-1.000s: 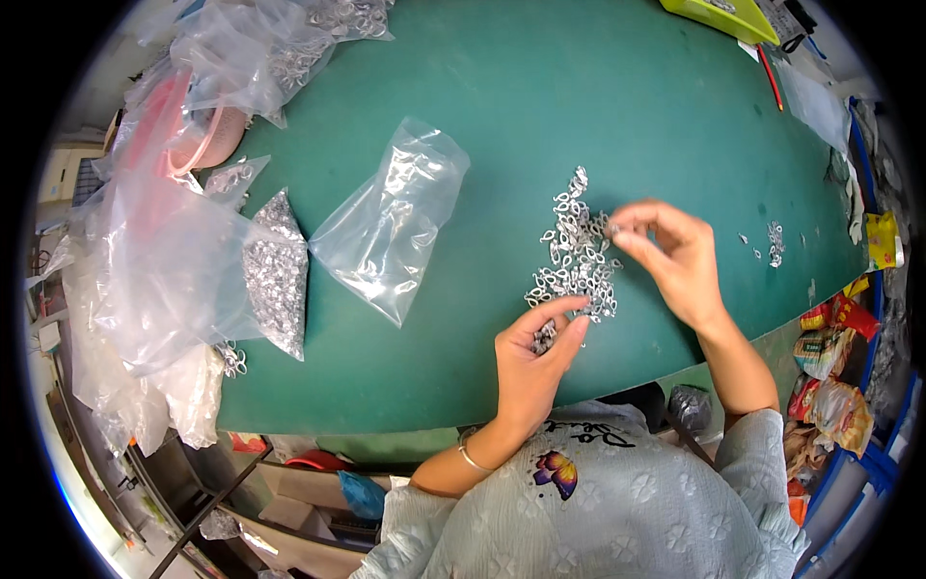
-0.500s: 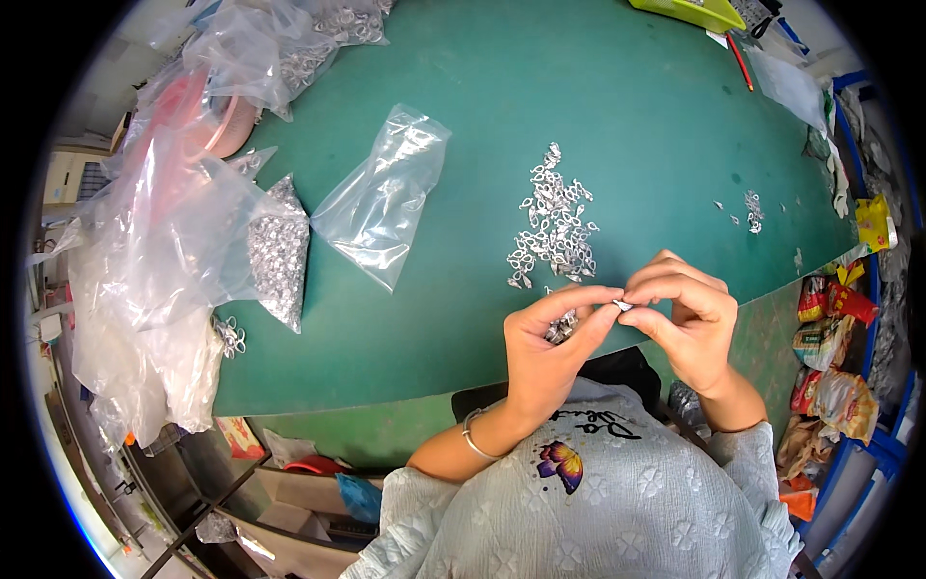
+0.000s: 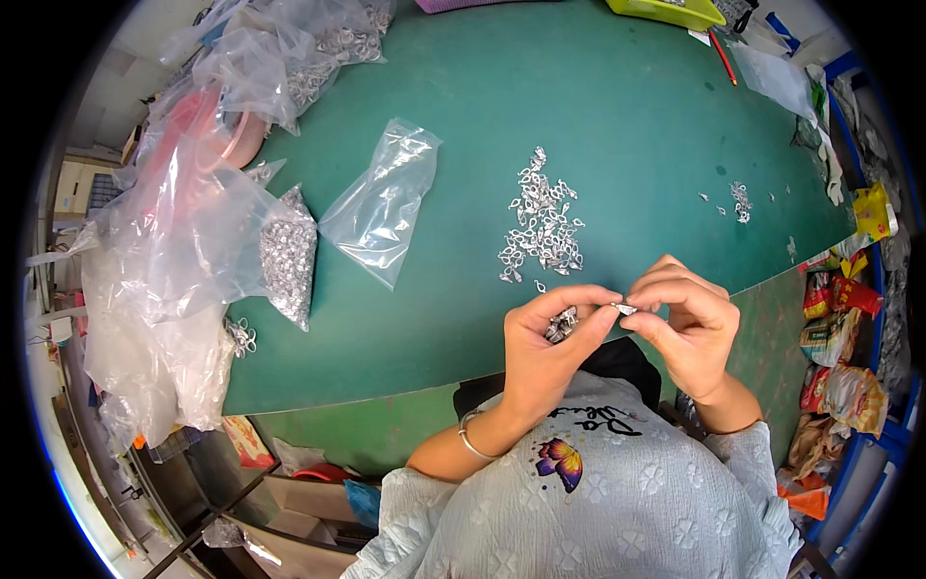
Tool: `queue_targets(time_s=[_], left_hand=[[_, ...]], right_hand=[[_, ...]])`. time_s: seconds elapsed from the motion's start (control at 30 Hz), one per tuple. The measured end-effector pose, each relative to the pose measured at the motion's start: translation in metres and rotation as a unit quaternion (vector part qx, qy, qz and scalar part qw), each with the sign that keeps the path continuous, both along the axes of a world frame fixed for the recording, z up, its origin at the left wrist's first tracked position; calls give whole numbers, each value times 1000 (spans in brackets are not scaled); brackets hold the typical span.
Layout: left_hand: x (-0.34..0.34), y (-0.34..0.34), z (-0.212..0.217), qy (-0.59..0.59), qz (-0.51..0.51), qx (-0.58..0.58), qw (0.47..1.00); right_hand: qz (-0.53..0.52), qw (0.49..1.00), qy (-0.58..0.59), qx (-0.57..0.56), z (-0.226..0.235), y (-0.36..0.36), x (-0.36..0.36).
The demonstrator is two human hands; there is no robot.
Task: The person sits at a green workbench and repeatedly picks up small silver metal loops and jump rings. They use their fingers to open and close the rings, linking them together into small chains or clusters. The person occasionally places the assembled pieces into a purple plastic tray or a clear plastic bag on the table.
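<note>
A tiny silver-coloured metal piece [image 3: 625,310] with a pointed, leaf-like end is pinched between the fingertips of both hands, in front of my chest. My left hand [image 3: 550,345] also keeps several more such pieces [image 3: 561,324] in its curled palm. The thumb and index finger of my right hand [image 3: 690,323] close on the piece from the other side. Beyond my hands, a loose pile of similar looped silver pieces [image 3: 543,222] lies on the green table [image 3: 637,125]. One single piece [image 3: 540,286] rests between that pile and my left hand.
Left of the pile lies a clear plastic bag [image 3: 384,203]. Further left are a bag filled with silver pieces [image 3: 289,259], large plastic bags [image 3: 159,280] and a pink basket [image 3: 246,140]. A small cluster [image 3: 741,202], a red pencil [image 3: 723,60] and a yellow-green tray [image 3: 675,12] are at right.
The view has shifted slightly, bringing a purple container's edge in at the top. Both hands keep their pinch, and the small piece shows a little more between the fingertips.
</note>
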State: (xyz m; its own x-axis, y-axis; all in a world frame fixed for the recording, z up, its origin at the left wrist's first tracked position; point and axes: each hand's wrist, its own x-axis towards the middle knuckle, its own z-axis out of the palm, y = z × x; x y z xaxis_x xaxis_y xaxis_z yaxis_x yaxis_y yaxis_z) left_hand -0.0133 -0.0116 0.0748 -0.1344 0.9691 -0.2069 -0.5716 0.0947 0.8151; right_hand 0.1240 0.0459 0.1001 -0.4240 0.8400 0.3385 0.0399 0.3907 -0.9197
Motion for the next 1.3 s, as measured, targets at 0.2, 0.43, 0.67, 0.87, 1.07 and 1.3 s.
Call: queue_targets(time_s=[0.2, 0.43, 0.67, 0.87, 1.07, 1.3], left_hand=[[1, 1, 1, -8, 1, -6, 1000], [1, 11, -10, -58, 9, -74, 996], [-5, 40, -23, -133, -2, -123, 983], [1, 57, -27, -126, -36, -120, 984], [-3, 73, -26, -85, -63, -138, 985], [-17, 72, -38, -79, -7, -177, 981]], right_hand=[[-10, 1000, -7, 8, 2, 0, 1], [-15, 999, -38, -31, -10, 10, 7], [-21, 994, -60, -87, -30, 29, 7], [-66, 993, -46, -89, -30, 45, -2], [-80, 991, -51, -93, -43, 59, -1], [-37, 962, -6, -269, -69, 126, -14]])
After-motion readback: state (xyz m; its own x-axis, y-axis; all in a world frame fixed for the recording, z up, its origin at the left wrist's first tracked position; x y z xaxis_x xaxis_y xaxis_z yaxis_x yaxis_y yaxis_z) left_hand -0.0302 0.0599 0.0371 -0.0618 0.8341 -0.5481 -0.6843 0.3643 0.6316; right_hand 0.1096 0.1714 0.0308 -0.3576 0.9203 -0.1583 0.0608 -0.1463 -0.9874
